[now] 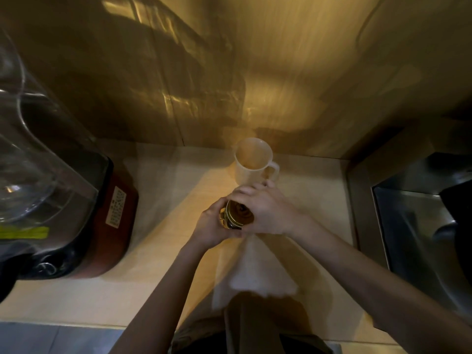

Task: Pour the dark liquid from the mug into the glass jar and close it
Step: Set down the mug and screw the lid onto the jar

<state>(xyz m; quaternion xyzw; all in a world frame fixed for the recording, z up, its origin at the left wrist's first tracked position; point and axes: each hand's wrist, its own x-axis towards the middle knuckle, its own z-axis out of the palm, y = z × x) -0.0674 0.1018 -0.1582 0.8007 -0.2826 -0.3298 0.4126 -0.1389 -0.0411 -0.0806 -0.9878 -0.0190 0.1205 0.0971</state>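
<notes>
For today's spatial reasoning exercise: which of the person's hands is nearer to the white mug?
Right. The right hand lies over the jar with fingertips almost at the mug base; the left hand grips the jar's near-left side, farther away.

A red-based blender (76,200) stands left; a steel sink (421,226) lies right.

Jar (239,216) on counter (163,226), mug (252,162) behind, blender (51,200) left
</notes>
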